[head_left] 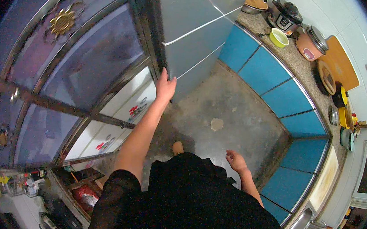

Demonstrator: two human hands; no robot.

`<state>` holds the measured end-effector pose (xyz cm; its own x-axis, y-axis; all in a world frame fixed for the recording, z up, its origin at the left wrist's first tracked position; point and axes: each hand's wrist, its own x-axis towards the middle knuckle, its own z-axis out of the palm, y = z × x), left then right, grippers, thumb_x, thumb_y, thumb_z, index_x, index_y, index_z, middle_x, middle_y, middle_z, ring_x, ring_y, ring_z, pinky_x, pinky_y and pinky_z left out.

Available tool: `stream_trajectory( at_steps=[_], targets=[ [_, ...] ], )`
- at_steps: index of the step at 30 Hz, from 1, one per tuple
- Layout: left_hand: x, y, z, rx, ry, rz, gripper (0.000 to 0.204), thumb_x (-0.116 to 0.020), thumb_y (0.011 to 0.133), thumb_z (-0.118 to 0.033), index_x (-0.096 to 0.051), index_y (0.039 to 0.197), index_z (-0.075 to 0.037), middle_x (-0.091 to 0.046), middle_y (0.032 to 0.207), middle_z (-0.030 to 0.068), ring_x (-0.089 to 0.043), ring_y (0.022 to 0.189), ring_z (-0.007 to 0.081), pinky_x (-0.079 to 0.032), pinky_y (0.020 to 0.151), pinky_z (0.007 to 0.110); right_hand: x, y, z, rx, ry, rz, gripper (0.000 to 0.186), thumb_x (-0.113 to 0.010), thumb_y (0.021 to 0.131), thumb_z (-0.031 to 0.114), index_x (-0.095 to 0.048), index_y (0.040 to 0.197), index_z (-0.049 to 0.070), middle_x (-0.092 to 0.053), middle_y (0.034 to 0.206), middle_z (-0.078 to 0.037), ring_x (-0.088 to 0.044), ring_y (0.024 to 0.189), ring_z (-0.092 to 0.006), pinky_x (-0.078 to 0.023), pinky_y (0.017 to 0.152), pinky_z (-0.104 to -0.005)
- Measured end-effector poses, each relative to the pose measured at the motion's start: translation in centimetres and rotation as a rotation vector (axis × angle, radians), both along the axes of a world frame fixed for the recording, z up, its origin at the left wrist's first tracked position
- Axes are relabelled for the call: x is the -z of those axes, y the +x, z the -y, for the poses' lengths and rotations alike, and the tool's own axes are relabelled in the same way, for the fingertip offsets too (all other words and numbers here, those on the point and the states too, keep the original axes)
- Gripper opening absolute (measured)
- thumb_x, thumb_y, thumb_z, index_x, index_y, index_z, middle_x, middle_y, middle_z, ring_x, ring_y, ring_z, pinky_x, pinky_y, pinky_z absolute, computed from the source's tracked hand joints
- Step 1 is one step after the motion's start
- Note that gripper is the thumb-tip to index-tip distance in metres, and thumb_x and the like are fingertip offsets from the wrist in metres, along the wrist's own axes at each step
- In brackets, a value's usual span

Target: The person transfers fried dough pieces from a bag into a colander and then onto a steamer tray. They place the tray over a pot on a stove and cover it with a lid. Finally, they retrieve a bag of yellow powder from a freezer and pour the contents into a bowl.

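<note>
My left hand [165, 89] is stretched forward with its fingers straight and the thumb apart. It is at the left edge of a tall grey refrigerator [197, 29], beside the dark frame of a glazed cabinet [94, 57]. The fingertips seem to touch that edge, and nothing shows in the hand. My right hand [237, 160] hangs low over the concrete floor at my right side, its fingers loosely bent and slightly apart. I see no object in it.
Blue-doored base cabinets [272, 77] run along the right under a stone counter [295, 57]. On it stand a pressure cooker [286, 15], a green bowl [278, 37], a pink rice cooker [311, 44] and a wooden board [340, 64]. A metal sink [302, 222] is at the lower right.
</note>
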<state>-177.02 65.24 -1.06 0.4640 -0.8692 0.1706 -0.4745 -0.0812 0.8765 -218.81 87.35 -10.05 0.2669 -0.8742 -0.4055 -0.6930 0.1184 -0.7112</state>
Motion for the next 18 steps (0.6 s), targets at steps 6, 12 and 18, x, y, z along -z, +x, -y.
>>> stream_trajectory(
  at_steps=[6,12,18],
  targets=[
    [-3.9,-0.8,8.5,-0.136,-0.100,0.108,0.049,-0.066,0.083,-0.023,-0.049,0.122,0.001,-0.058,0.117,0.0240,-0.056,0.108,0.0382,-0.044,0.091,0.041,-3.5,-2.7,4.7,0.121,0.014,0.091,0.034,-0.060,0.089,0.013,-0.056,0.121,0.002,-0.066,0.107,-0.015,-0.065,0.093,-0.0252,-0.051,0.081,-0.0337],
    [-2.9,-0.5,9.9,-0.360,-0.015,0.395,0.039,-0.063,0.086,-0.028,-0.051,0.107,0.002,-0.060,0.102,0.0237,-0.058,0.094,0.0421,-0.047,0.080,0.047,-3.5,-8.1,10.8,-0.002,0.050,0.037,0.034,-0.060,0.089,0.013,-0.057,0.121,0.004,-0.067,0.104,-0.014,-0.065,0.093,-0.0246,-0.051,0.081,-0.0336],
    [-3.4,-10.6,4.0,-0.291,-0.097,0.449,0.041,-0.064,0.085,-0.032,-0.053,0.106,0.001,-0.059,0.096,0.0226,-0.058,0.088,0.0402,-0.047,0.076,0.047,-6.9,-12.1,21.7,-0.085,-0.180,0.037,0.037,-0.059,0.091,0.015,-0.052,0.126,0.003,-0.063,0.114,-0.015,-0.064,0.090,-0.0244,-0.051,0.081,-0.0334]
  ],
)
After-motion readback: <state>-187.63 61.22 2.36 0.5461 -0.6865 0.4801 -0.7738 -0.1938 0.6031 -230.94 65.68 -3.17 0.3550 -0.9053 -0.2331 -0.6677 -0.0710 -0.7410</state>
